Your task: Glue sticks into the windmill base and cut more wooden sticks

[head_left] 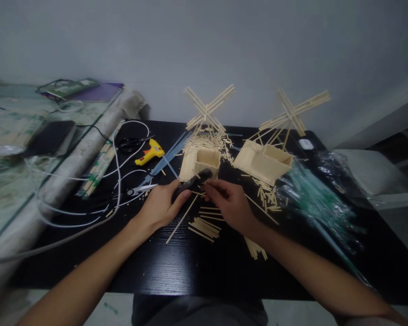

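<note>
My left hand (161, 201) is closed around a black hand tool (192, 182), its exact kind not clear, with the tool's end pointing right. Just beside that end, my right hand (229, 199) pinches its thumb and fingers together; what lies between them is too small to make out. A thin wooden stick (182, 219) slants toward me below the hands. A small bundle of short cut sticks (205, 228) lies on the dark table under my right hand. Directly behind the hands stands a wooden stick model (190, 165) with an open box part and crossed blades (206, 108).
A second similar model (255, 160) stands at right. Left are a yellow glue gun (150, 152), scissors (139, 189), white cables (118, 181) and a long roll (64, 176). Plastic bags (323, 199) lie at right. Loose stick pieces (268, 197) are scattered about.
</note>
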Motion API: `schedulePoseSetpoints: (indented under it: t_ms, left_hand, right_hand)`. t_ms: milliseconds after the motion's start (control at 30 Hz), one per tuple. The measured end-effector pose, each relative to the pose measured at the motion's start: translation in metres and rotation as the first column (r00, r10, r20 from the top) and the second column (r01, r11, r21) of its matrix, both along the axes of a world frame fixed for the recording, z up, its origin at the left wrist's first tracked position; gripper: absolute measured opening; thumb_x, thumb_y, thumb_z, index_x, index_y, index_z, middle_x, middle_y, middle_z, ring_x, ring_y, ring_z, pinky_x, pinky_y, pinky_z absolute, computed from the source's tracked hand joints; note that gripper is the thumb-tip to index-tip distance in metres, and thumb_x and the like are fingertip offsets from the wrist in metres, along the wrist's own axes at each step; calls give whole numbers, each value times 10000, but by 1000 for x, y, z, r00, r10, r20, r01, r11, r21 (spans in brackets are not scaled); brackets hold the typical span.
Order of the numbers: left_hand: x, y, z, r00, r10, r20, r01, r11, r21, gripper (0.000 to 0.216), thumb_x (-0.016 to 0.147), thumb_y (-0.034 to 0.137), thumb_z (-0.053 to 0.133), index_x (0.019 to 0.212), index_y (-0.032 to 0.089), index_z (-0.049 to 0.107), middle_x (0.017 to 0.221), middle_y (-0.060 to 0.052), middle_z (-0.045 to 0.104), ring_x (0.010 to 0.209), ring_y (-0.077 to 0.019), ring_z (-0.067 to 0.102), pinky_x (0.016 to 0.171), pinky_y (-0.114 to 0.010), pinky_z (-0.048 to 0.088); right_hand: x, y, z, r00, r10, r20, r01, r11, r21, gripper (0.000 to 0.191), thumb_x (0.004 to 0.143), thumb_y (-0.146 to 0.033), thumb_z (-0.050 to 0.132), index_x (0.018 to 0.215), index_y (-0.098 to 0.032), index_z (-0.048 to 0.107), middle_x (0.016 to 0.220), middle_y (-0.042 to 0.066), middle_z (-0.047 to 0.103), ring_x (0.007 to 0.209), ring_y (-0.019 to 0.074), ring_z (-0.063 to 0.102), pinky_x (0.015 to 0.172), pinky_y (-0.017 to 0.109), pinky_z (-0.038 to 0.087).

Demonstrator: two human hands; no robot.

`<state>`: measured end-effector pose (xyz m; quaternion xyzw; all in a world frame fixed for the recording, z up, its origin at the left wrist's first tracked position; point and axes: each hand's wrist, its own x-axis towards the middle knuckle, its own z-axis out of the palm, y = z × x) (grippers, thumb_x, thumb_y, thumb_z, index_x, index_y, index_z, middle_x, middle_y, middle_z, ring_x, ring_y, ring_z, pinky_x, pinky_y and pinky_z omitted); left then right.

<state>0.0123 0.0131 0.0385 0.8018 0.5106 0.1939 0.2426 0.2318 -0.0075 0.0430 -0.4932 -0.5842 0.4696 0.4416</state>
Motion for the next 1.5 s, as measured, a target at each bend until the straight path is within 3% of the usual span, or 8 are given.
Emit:
schedulePoseSetpoints:
  t_ms: [233, 433, 700, 833, 1067, 1233, 1367, 1500]
  left_hand:
    - [-3, 1, -7, 996, -54, 69, 50, 997, 51, 396, 1025, 527, 394, 958, 194, 598, 778, -40, 660, 690, -209, 616, 678, -318, 422]
    - [-8, -1, -9, 986, -105, 130, 97, 993, 70, 404, 1015, 533, 399, 966, 183, 595, 811, -40, 656, 708, -201, 598, 692, -316, 432]
    - [-9, 1, -4, 961, -207, 184, 194, 977, 83, 479, 985, 565, 375, 1040, 164, 631, 860, -66, 685, 740, -214, 613, 705, -336, 444]
    - [-11, 1, -4, 955, -229, 188, 218, 973, 78, 473, 992, 580, 363, 925, 179, 605, 775, -37, 649, 672, -186, 585, 650, -314, 408]
    - [-13, 2, -7, 967, -196, 159, 184, 979, 88, 433, 1015, 534, 382, 839, 186, 569, 683, -2, 590, 589, -148, 523, 608, -289, 368]
    - [-12, 2, -8, 980, -153, 127, 144, 986, 82, 412, 1025, 501, 396, 958, 171, 634, 762, -24, 643, 652, -172, 571, 660, -299, 411]
    - [-8, 2, -8, 986, -117, 121, 103, 988, 112, 424, 1017, 521, 406, 978, 165, 630, 800, -39, 659, 695, -192, 597, 688, -311, 431]
    - [-9, 2, -9, 975, -150, 163, 126, 981, 147, 481, 1007, 573, 388, 1028, 158, 629, 867, -60, 685, 754, -212, 626, 721, -326, 458]
  right_hand:
    - [3, 0, 8, 995, 97, 1, -97, 995, 17, 374, 984, -434, 612, 716, -175, 654, 636, -24, 534, 606, 105, 463, 608, 257, 372]
    - [7, 1, 18, 942, 181, -282, -243, 948, -205, 379, 861, -532, 752, 802, -160, 710, 613, -37, 510, 540, 71, 391, 494, 221, 261]
    - [8, -1, 12, 710, 192, -677, -590, 687, -424, 352, 832, -452, 813, 799, -149, 637, 540, -106, 343, 464, 29, 134, 387, 173, 75]
    - [7, -3, 9, 645, 166, -746, -646, 640, -416, 346, 846, -441, 803, 816, -154, 612, 557, -109, 318, 477, 33, 105, 383, 157, 72]
    - [6, -2, 12, 651, 143, -745, -618, 670, -411, 342, 843, -428, 809, 818, -148, 614, 564, -105, 357, 470, 27, 122, 389, 165, 75]
    - [7, 0, 20, 828, 227, -512, -448, 817, -363, 353, 887, -487, 752, 859, -145, 668, 587, -77, 461, 465, 32, 250, 434, 193, 188]
    - [4, -3, 24, 957, 207, -204, -244, 953, -178, 378, 921, -516, 695, 810, -155, 675, 647, -32, 543, 532, 62, 396, 474, 216, 259]
    - [2, -7, 23, 942, 199, -271, -257, 946, -197, 416, 923, -549, 682, 798, -153, 655, 581, -62, 462, 492, 54, 342, 450, 215, 214]
